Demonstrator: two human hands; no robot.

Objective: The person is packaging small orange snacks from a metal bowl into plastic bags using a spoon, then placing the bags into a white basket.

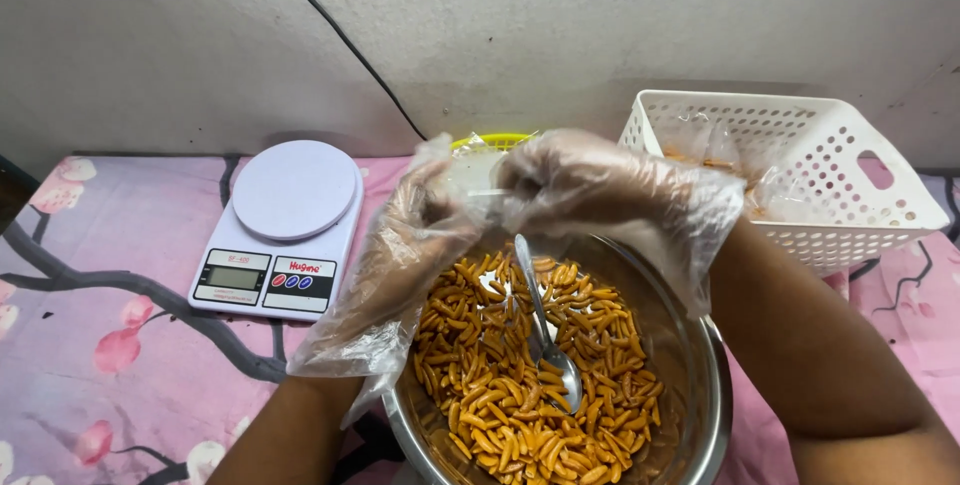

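Grey rectangular screen (233, 277) on white scale (285, 230) front, left; red-and-white label (299, 275) beside it. Clear filled packets (705, 150) inside white basket (800, 180), right.

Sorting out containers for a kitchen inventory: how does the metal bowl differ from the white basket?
The metal bowl is round, shiny and solid-walled; the white basket is rectangular, matte plastic with perforated walls and a handle cutout. The bowl sits nearest the person and holds loose orange snack sticks and a spoon; the basket stands by the wall and holds clear bagged packets. Both rest on the pink floral tablecloth.
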